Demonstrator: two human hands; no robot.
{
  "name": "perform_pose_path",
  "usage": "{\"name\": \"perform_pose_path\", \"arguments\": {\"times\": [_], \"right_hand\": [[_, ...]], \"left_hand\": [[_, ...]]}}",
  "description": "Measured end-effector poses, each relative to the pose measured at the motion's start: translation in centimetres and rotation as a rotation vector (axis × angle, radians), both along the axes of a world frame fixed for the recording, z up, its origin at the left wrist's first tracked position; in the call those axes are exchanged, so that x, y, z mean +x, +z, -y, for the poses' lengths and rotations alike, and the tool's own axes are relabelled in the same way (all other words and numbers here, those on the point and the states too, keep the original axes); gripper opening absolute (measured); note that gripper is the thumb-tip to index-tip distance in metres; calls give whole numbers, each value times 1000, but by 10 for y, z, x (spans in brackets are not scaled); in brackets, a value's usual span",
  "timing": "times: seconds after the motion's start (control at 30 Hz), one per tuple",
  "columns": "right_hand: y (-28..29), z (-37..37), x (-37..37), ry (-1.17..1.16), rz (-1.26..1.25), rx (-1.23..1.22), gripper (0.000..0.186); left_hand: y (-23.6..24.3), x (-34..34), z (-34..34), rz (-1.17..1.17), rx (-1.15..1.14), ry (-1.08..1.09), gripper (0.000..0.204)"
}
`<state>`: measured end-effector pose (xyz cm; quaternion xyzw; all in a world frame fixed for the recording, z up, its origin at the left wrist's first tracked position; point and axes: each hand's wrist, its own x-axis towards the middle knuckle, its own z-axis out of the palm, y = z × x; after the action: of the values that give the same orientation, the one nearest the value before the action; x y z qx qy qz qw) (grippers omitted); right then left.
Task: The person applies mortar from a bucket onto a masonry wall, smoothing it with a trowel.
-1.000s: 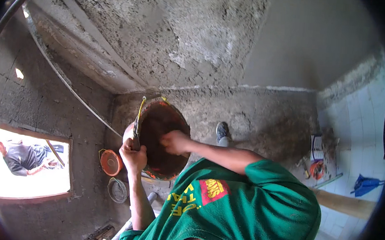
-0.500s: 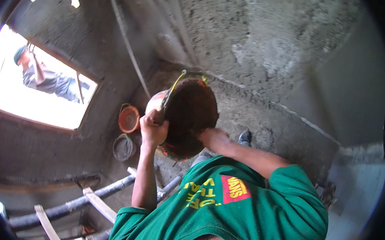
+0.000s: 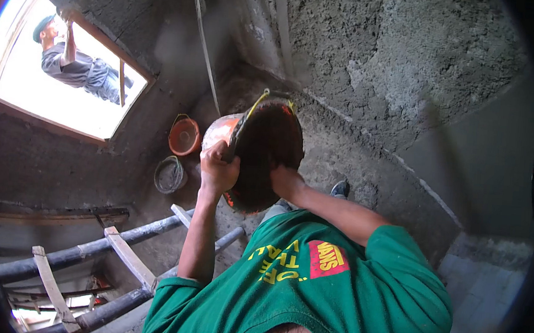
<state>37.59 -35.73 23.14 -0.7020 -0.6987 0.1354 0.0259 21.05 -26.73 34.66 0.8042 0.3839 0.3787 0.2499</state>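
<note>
A large orange bucket (image 3: 222,129) is tipped, its dark, dirt-coated mouth turned toward me. Its rim is crusted, and a handle with yellow ends stands at the top. My left hand (image 3: 218,170) is closed around the rim on the left side. Over the near right edge, my right hand (image 3: 287,183) reaches into the mouth. Its fingertips are lost in the dark interior, so whether they hold anything does not show.
At the left, a small orange bucket (image 3: 184,137) and a grey bucket (image 3: 170,175) stand by the wall. A ladder of dark poles with wooden rungs (image 3: 129,257) lies lower left. Beyond the window opening (image 3: 105,132) is another person (image 3: 76,66). Rough plaster covers the wall (image 3: 398,58).
My right hand has moved slightly left, farther into the bucket's mouth. My left hand keeps its hold on the rim. The whole view has shifted a little.
</note>
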Motion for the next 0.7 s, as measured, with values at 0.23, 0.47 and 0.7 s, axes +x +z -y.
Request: {"name": "perform_pose_path", "arguments": {"times": [0.23,0.47,0.7], "right_hand": [[93,-31,52,-33,17,-34,26],[55,-39,70,229,152,-249,18],[-25,-7,76,601,-437,104,26]], "left_hand": [[-9,8,-6,-3,-9,68,17],[30,47,6,-79,-24,-120,13],[23,62,13,23,-86,-72,22]]}}
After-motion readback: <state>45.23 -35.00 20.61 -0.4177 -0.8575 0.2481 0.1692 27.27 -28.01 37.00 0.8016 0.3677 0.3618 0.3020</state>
